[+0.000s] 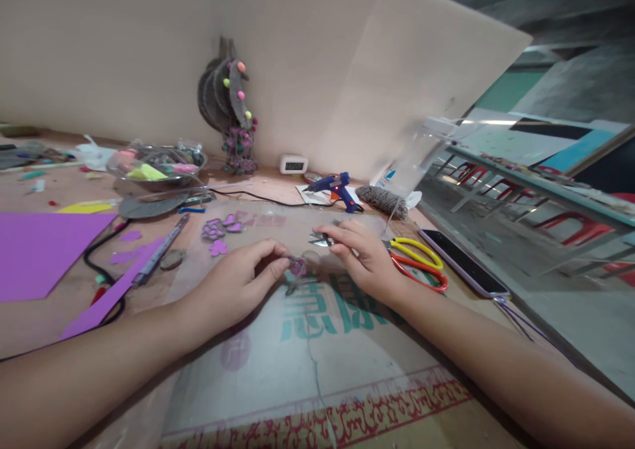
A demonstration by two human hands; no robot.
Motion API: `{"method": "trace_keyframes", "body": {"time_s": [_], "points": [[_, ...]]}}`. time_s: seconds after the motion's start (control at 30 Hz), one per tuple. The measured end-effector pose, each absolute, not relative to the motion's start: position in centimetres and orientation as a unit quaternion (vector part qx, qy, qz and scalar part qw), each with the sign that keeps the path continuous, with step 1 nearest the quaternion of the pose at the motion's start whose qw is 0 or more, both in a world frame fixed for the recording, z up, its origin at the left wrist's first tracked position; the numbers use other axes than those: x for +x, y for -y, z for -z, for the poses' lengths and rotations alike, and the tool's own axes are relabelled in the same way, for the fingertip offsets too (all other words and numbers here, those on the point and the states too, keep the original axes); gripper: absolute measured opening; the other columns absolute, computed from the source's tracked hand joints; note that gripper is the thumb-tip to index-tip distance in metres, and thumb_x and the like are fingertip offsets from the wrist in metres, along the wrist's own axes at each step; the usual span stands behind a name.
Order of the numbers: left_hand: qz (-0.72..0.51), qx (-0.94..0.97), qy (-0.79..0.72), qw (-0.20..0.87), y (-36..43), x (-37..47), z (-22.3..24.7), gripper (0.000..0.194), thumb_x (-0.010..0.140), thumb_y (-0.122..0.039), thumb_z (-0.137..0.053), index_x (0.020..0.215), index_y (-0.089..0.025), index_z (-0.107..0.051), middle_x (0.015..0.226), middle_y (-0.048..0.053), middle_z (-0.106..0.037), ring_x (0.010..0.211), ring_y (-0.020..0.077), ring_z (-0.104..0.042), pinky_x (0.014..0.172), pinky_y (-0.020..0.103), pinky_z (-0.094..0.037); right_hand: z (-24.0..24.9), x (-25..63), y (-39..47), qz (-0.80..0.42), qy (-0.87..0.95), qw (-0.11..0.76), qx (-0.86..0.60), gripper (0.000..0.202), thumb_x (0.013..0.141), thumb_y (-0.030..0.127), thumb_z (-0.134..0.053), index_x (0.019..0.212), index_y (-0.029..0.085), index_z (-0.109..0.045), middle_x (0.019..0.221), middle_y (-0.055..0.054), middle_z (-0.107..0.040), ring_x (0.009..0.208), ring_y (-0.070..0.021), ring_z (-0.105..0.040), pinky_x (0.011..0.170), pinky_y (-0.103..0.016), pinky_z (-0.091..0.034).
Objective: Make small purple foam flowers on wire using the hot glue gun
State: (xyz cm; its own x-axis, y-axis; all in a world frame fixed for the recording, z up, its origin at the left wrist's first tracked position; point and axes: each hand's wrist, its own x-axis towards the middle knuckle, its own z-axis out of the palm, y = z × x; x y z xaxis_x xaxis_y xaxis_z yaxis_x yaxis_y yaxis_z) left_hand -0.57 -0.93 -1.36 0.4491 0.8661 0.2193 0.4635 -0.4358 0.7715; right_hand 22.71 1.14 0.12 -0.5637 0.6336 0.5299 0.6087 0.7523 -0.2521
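My left hand [248, 274] is closed in a pinch on a small purple flower [297, 267] with grey cord around its edge. A loose strand trails below it. Close by on the right, my right hand [360, 254] has thumb and forefinger drawn together around something small and dark that I cannot make out. Scissors with yellow and orange handles [419, 264] lie beside and partly beneath that hand; pointed metal blades show past its fingertips. Beyond my left hand sit several grey-edged purple petals [213, 229] and a plain purple flower cutout [218, 247].
A blue glue gun [335, 188] with a lit red light stands behind, next to grey yarn [381, 201]. A phone [464, 262] lies right, near the table edge. Left are purple sheets [44, 254], a marker [161, 250] and a filled bowl [156, 164]. Printed plastic covers the work surface.
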Motion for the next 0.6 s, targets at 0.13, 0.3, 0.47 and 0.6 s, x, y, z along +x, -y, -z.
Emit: {"method": "trace_keyframes", "body": {"time_s": [0.13,0.3,0.47,0.6], "points": [[-0.322,0.782,-0.431,0.317,0.84,-0.53,1.36,0.014,0.088,-0.03,-0.044,0.087,-0.022,-0.056,0.08,-0.003,-0.062,0.075,0.0145,-0.056,0.067,0.025,-0.041,-0.12,22.49,-0.98,-0.027,0.87,0.318,-0.375,0.03,0.094,0.032,-0.037,0.107,0.019,-0.061,0.074,-0.004,-0.054,0.073,-0.0173,-0.049,0.068,-0.031,-0.04],[-0.34,0.774,-0.428,0.318,0.73,-0.53,1.56,0.014,0.088,-0.028,-0.045,0.087,-0.022,-0.057,0.081,-0.003,-0.063,0.076,0.0146,-0.058,0.069,0.026,-0.043,-0.13,22.35,-0.75,-0.019,0.88,0.305,-0.363,0.032,0.093,0.033,-0.037,0.112,0.017,-0.058,0.075,-0.005,-0.054,0.073,-0.0179,-0.049,0.068,-0.032,-0.039],[-0.362,0.773,-0.441,0.278,1.02,-0.63,1.43,0.012,0.087,-0.025,-0.048,0.085,-0.023,-0.06,0.081,-0.003,-0.065,0.077,0.0148,-0.059,0.071,0.026,-0.044,-0.23,22.42,-0.66,0.008,0.883,0.306,-0.356,0.034,0.094,0.033,-0.036,0.11,0.015,-0.06,0.073,-0.005,-0.053,0.072,-0.0178,-0.048,0.067,-0.031,-0.038],[-0.368,0.777,-0.446,0.249,1.28,-0.62,1.11,0.013,0.087,-0.025,-0.048,0.086,-0.023,-0.061,0.083,-0.002,-0.067,0.079,0.016,-0.06,0.072,0.027,-0.044,-0.34,22.34,-0.54,0.015,0.885,0.305,-0.35,0.033,0.093,0.032,-0.037,0.108,0.015,-0.061,0.072,-0.004,-0.053,0.07,-0.0176,-0.048,0.065,-0.031,-0.037]]}}
